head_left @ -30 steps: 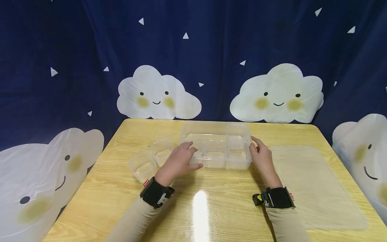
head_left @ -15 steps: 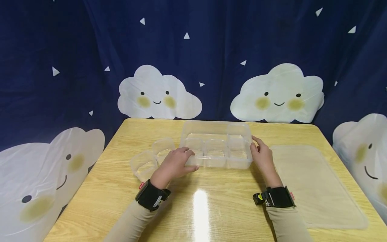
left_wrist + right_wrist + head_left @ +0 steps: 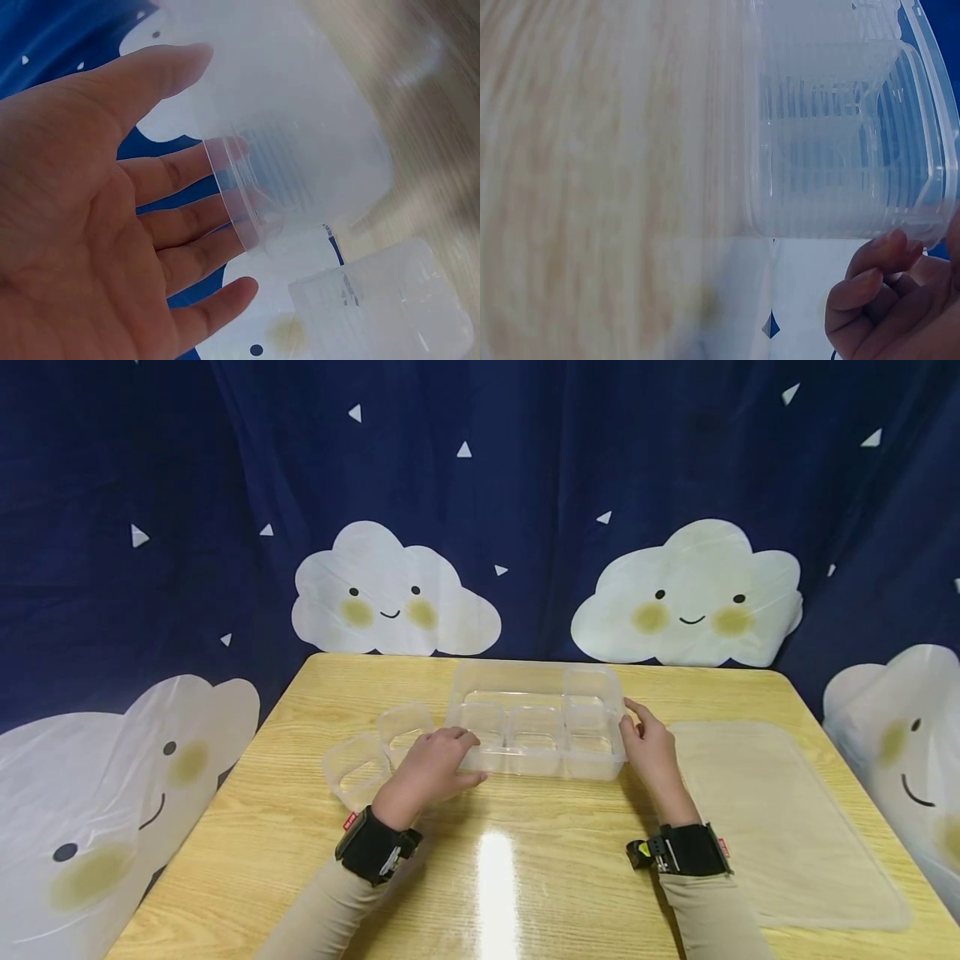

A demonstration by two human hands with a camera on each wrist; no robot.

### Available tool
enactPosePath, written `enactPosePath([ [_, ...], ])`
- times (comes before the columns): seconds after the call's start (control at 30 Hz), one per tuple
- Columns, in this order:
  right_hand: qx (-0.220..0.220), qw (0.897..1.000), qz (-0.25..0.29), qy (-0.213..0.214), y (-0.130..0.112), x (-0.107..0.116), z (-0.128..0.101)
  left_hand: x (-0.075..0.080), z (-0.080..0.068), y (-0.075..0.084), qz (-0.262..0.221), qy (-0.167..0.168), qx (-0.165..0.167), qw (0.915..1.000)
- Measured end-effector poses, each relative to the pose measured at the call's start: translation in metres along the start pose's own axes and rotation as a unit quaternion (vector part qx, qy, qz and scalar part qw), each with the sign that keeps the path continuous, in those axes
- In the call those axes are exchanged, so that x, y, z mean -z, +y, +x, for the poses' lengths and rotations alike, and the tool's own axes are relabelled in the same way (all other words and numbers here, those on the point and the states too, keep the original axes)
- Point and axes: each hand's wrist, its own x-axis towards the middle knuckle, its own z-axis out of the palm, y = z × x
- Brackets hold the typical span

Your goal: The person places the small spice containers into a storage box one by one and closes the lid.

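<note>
A large clear plastic box (image 3: 513, 675) stands on the table with several smaller clear bins (image 3: 535, 727) inside it. At the box's front left corner, my left hand (image 3: 429, 770) has its fingers loosely extended. In the left wrist view its fingertips show through translucent plastic behind a rim, and the thumb stands apart in front. My right hand (image 3: 651, 750) is at the right end of the box. Its curled fingers (image 3: 855, 289) hold the box's edge in the right wrist view; the thumb is mostly cut off there.
Two loose clear bins lie left of the box, a rear one (image 3: 405, 720) and a nearer one (image 3: 355, 768), partly behind my left hand. A flat translucent lid-like sheet (image 3: 780, 827) lies on the right of the wooden table (image 3: 555, 893). A dark blue curtain (image 3: 532, 485) hangs behind.
My left hand has drawn back a little to the left and towards me, uncovering more of the box's front left bin. The right hand and the box look unmoved.
</note>
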Motion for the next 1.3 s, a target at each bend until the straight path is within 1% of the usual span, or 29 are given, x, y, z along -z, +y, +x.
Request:
enactPosePath([
  [0.1, -0.002, 1.0, -0.003, -0.001, 0.0, 0.0, 0.0, 0.004, 0.0, -0.002, -0.003, 0.003, 0.0, 1.0],
  [0.2, -0.001, 1.0, -0.002, -0.004, 0.001, -0.001, 0.0, 0.013, 0.0, -0.008, -0.003, 0.01, 0.021, 0.9997],
  [0.3, 0.0, 1.0, 0.001, -0.005, 0.001, 0.0, 0.0, 0.024, -0.001, -0.019, -0.002, 0.016, 0.066, 0.9977],
  [0.37, -0.001, 1.0, 0.003, -0.006, 0.001, 0.0, 0.0, 0.03, -0.003, -0.027, 0.0, 0.01, 0.104, 0.9945],
  [0.47, -0.002, 1.0, 0.003, -0.007, 0.002, 0.0, 0.0, 0.034, -0.005, -0.039, 0.003, -0.011, 0.156, 0.9877],
  [0.53, -0.003, 1.0, 0.004, -0.007, 0.002, 0.0, 0.0, 0.035, -0.005, -0.045, 0.003, -0.024, 0.18, 0.9833],
  [0.6, -0.002, 1.0, 0.005, -0.006, 0.002, 0.0, 0.0, 0.034, -0.004, -0.051, 0.001, -0.027, 0.194, 0.9806],
  [0.73, -0.001, 1.0, 0.006, -0.004, 0.001, 0.0, 0.0, 0.032, 0.0, -0.058, -0.009, -0.033, 0.205, 0.9782],
  [0.9, -0.001, 1.0, 0.005, -0.006, 0.0, 0.0, 0.0, 0.028, 0.004, -0.064, -0.026, -0.046, 0.203, 0.9778],
  [0.97, -0.002, 1.0, 0.003, -0.004, 0.0, 0.0, 0.0, 0.026, 0.006, -0.065, -0.027, -0.041, 0.198, 0.9789],
  [1.17, -0.003, 1.0, 0.006, -0.007, 0.0, 0.001, 0.001, 0.021, 0.012, -0.07, -0.014, -0.012, 0.182, 0.9832],
  [1.3, -0.002, 1.0, 0.005, -0.011, 0.001, 0.001, 0.001, 0.021, 0.013, -0.072, -0.024, -0.016, 0.175, 0.9842],
])
